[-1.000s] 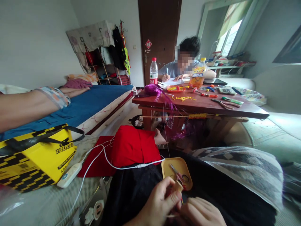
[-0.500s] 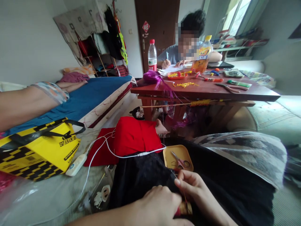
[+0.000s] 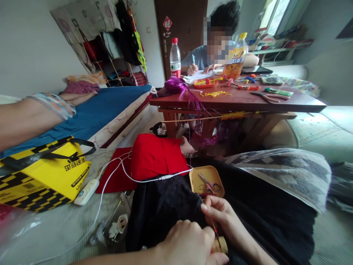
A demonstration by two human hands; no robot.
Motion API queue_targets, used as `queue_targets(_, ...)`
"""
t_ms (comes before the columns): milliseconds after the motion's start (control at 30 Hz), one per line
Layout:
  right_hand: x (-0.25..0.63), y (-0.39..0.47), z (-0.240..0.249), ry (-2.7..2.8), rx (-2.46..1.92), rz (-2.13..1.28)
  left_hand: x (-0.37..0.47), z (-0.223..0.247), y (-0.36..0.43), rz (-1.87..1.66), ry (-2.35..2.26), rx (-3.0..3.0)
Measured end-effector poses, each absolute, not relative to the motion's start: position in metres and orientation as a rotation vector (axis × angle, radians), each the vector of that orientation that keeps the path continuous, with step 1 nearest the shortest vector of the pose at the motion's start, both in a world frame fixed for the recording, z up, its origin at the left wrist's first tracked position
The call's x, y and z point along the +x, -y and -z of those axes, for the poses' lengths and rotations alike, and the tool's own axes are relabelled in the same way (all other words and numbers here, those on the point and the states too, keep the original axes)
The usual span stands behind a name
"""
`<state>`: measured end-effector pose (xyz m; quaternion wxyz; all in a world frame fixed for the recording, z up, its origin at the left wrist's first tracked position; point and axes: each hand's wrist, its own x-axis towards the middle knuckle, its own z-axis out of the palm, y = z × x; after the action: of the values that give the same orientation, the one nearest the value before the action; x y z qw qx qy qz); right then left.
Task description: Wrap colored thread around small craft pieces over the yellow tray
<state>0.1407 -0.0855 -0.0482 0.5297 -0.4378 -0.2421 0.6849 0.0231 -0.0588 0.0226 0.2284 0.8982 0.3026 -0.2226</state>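
My left hand (image 3: pixel 187 241) is closed around a small spool (image 3: pixel 220 246) of pale wood colour low in the view, with something red beside it. My right hand (image 3: pixel 222 213), just to its right, pinches a thin dark strand (image 3: pixel 211 221) between thumb and forefinger. The strand runs from the fingertips down to the spool, with orange-red showing along it. Black fabric (image 3: pixel 160 209) lies over the lap below both hands. Beyond the fingertips sits a yellow tray (image 3: pixel 194 180) holding scissors (image 3: pixel 211 184) with pink handles.
Red cloth (image 3: pixel 158 156) and a white cable (image 3: pixel 146 181) lie ahead. A yellow-black bag (image 3: pixel 55 173) stands left. A person (image 3: pixel 197 57) writes at the red-brown table (image 3: pixel 298 103), which holds bottles, pliers and purple strands. Another person's legs (image 3: pixel 27 117) rest on the bed.
The view has shifted slightly, so most things appear a little higher and further left. The spool shows more fully beside my left hand. Both hands keep their grip.
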Motion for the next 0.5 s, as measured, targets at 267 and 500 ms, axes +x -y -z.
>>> queue_targets(267,0.138,0.080,0.052,0.530,-1.063,-1.617,0.028,-0.019,0.058,0.575,-0.838,2.478)
queue_targets(500,0.189,0.075,0.014,0.509,-1.223,-1.197,0.003,-0.023,0.028,-0.121,-0.943,2.357)
